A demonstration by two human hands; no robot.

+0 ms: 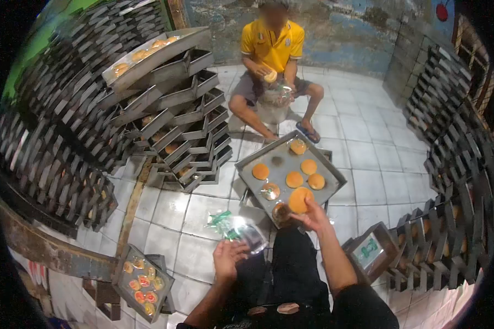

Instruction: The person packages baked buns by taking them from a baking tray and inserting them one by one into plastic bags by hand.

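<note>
My left hand [229, 257] is closed on the lower edge of a clear plastic bag [246, 233] with green print, held over the floor tiles. My right hand [314, 215] grips a round golden bun [299, 200] above the near corner of a square metal tray [335, 183]. Several more buns lie in that tray, among them one bun [260, 171] at the left and another [294, 179] in the middle. Some of them look wrapped in clear plastic.
Across the tray a person in a yellow shirt [273, 46] sits holding a bun and a clear bag. Stacked metal trays [189, 118] stand at the left and right. A tray of topped buns [127, 282] is at the lower left; a box [387, 244] with green-printed bags is at the right.
</note>
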